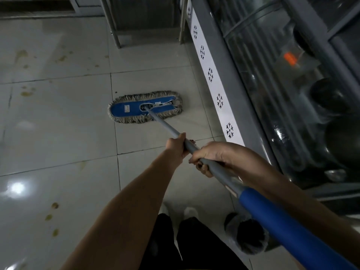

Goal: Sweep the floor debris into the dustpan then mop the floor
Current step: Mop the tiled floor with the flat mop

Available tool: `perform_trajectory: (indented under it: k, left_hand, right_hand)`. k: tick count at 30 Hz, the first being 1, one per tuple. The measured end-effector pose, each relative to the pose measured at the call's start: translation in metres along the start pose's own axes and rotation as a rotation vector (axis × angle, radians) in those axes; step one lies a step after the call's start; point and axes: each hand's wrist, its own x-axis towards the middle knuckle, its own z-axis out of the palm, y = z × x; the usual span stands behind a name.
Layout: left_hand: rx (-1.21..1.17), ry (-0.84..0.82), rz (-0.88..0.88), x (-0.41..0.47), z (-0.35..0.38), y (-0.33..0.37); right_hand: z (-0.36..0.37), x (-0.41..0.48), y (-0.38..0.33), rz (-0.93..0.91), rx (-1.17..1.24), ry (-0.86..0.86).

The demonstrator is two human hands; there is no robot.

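Flat mop head (126,110), blue pad w/ grey fringe, lies flat on the tile floor (58,123) at ~11 o'clock from the hands, long side across frame. Right end is near the freezer case (272,75) but not touching. Grey handle (165,124) runs from pad centre back toward 5 o'clock and ends in a blue foam grip (276,217).

L hand (175,147): fingers wrapped tight round the grey handle, the fwd grip. R hand (216,154): just behind it, fingers curled round the same handle, short of the foam grip. Hands close, small gap btwn them.

Yellow-brown stains (27,93) at 9-10 o'clock, more at 7. Snowflake strip (220,101) along the freezer base, 1-3 o'clock. Metal frame leg (115,30) at 12. White shoes (190,212) at 6. Dark fuzzy thing (247,238) under the handle at 5, can't tell what.
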Motion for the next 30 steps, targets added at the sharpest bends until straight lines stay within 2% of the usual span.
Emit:
perform_trajectory:
  k: [17,30]
  left_hand:
    - [-0.156,0.081,0.065,-0.069,0.009,-0.162]
    - [-0.134,0.093,0.086,-0.056,0.016,-0.147]
  right_hand:
    - [-0.038,-0.041,0.151,-0.03,-0.225,-0.069]
    - [-0.044,-0.021,0.13,-0.001,-0.262,-0.018]
